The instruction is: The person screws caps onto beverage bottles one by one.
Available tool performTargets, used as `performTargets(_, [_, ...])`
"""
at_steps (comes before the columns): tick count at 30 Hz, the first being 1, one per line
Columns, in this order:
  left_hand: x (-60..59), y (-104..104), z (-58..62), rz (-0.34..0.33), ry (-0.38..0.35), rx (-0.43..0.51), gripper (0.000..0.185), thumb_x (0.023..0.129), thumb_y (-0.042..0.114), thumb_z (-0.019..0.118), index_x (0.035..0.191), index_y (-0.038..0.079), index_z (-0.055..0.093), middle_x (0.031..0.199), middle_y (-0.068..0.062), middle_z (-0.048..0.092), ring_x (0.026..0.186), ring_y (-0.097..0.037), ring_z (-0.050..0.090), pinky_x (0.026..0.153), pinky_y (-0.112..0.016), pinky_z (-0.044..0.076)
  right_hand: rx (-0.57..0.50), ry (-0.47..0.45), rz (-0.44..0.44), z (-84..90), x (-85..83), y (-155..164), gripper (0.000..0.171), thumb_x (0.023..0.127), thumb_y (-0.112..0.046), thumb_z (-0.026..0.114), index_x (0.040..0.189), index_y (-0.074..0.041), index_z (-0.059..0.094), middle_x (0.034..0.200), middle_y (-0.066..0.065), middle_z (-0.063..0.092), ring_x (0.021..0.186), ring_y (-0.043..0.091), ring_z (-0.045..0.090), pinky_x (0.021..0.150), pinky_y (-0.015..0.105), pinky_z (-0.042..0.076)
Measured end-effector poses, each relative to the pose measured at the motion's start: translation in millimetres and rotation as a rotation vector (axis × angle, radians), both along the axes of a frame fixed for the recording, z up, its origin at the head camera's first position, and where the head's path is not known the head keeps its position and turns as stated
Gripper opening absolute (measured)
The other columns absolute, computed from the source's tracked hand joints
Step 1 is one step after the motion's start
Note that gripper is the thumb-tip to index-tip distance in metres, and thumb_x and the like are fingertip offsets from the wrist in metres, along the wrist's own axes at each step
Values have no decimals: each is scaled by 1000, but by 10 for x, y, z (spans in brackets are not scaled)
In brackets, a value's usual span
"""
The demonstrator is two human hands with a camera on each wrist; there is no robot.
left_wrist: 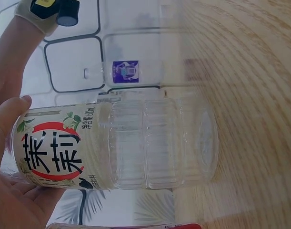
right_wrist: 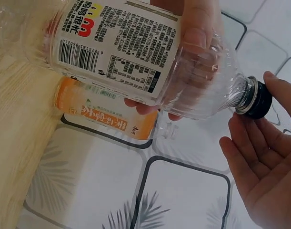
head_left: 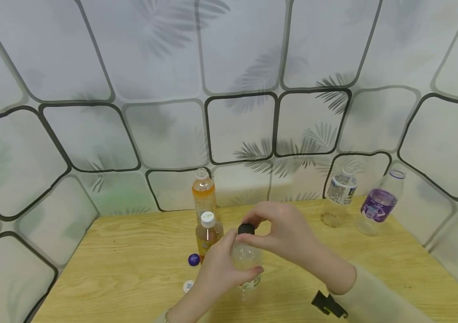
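An empty clear plastic bottle (head_left: 247, 262) with a printed label stands upright at the middle of the wooden table (head_left: 132, 269). My left hand (head_left: 221, 271) grips its body, fingers wrapped round the label (left_wrist: 55, 152). My right hand (head_left: 283, 233) comes from the right and pinches the black cap (head_left: 246, 229) on the bottle's neck. In the right wrist view the black cap (right_wrist: 257, 98) sits on the neck with the right hand's fingers (right_wrist: 259, 157) curled about it, and the left hand's fingers (right_wrist: 196, 28) lie across the bottle (right_wrist: 126, 52).
Two orange drink bottles stand behind the hands, one uncapped (head_left: 204, 192), one with a white cap (head_left: 209, 232). A loose purple cap (head_left: 194, 259) and a white cap (head_left: 188, 285) lie at the left. A clear bottle (head_left: 340, 195) and a purple-labelled bottle (head_left: 378, 204) stand back right by the wall.
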State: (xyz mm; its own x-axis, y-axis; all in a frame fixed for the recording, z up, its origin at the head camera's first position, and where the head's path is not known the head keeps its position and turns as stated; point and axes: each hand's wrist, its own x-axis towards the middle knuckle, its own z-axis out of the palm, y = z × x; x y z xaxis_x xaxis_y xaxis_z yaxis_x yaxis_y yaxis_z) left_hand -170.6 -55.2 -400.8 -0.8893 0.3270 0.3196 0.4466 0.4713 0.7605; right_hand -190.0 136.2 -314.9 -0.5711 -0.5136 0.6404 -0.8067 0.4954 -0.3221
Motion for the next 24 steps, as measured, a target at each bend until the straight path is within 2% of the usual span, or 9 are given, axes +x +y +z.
performTargets(3, [-3,-4,9,-5,-1,-5,71,80,35,95,139,19,59,134,3,73,119,-20,72,97,-38,62,-16,-112,88,-18,-44,36,26,85,-17,91,107,-12,80,100,-3,81,92,9,76,83,28,63])
performTargets(8, [-12,-8,10,-12,70,-29,84,78,32,96,149,15,55,139,-2,71,120,-23,72,100,-43,61,-15,-388,386,-64,-165,148,35,100,-3,73,134,0,70,130,15,76,119,13,72,101,33,62])
performTargets(11, [-10,-8,4,-16,98,-36,90,78,31,97,154,15,52,142,-3,70,122,-24,72,101,-44,61,-55,-553,546,-91,-225,197,37,105,0,63,141,9,61,138,29,67,127,9,67,105,32,60])
performTargets(13, [-9,-4,6,-20,100,-33,89,78,30,97,154,15,52,144,-2,69,124,-24,71,104,-45,60,-85,-634,609,-96,-249,213,38,107,-1,58,142,14,57,139,36,62,128,5,65,106,31,59])
performTargets(16, [-7,1,14,-20,89,-22,86,79,30,96,152,14,54,144,-1,69,125,-23,70,105,-45,59,-102,-689,601,-80,-250,215,37,108,-4,60,141,13,58,138,37,63,125,2,66,104,30,60])
performTargets(24, [9,-2,26,-12,73,-14,81,78,30,97,146,13,57,141,-3,71,124,-23,71,103,-44,60,-45,-543,386,-33,-168,167,31,99,-3,73,129,4,71,125,20,76,115,9,73,99,31,62])
